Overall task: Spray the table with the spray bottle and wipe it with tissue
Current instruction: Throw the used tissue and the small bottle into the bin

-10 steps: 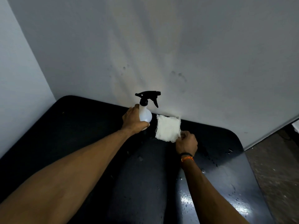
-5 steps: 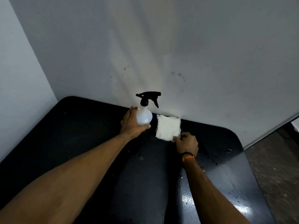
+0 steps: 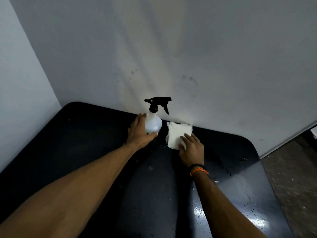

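A white spray bottle (image 3: 153, 123) with a black trigger head stands upright at the back of the black table (image 3: 85, 138), close to the wall. My left hand (image 3: 139, 132) is wrapped around the bottle's left side, thumb under its front. Just right of the bottle a folded white tissue (image 3: 177, 134) lies flat on the table. My right hand (image 3: 191, 148) lies over the tissue's near right corner with its fingers straight.
A white wall (image 3: 188, 57) rises directly behind the bottle and tissue, with another wall at the left. Water droplets speckle the glossy table surface at the right (image 3: 253, 212). The table's rounded right edge drops to a brownish floor (image 3: 295, 177).
My right hand, which was pinching the tissue's near corner with curled fingers, now lies flat on it. The left hand's grip on the bottle has loosened a little; bottle and tissue stayed in place.
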A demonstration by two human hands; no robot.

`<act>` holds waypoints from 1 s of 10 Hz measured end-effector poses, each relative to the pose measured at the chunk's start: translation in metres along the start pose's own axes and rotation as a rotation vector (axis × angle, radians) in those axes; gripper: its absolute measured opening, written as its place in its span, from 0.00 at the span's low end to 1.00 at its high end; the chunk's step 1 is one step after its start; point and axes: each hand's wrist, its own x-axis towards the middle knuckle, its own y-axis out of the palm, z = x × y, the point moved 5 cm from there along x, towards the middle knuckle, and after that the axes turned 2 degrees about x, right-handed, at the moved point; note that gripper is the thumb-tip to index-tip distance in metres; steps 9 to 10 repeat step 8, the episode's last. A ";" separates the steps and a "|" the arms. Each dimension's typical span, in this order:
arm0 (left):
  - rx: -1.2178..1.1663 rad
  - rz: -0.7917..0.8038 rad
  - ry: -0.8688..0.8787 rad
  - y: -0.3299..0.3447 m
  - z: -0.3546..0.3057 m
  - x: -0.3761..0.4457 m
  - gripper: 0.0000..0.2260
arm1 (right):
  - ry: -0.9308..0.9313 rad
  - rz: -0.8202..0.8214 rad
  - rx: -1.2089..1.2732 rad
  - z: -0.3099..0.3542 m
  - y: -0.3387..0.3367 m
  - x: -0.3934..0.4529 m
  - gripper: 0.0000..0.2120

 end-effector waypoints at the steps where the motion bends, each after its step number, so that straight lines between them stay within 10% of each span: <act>1: -0.006 0.008 0.004 0.000 0.002 0.000 0.43 | -0.015 0.138 -0.072 0.002 0.019 0.002 0.24; 10: 0.181 0.133 -0.124 -0.032 -0.008 -0.069 0.44 | 0.108 0.126 0.107 0.041 -0.026 -0.059 0.28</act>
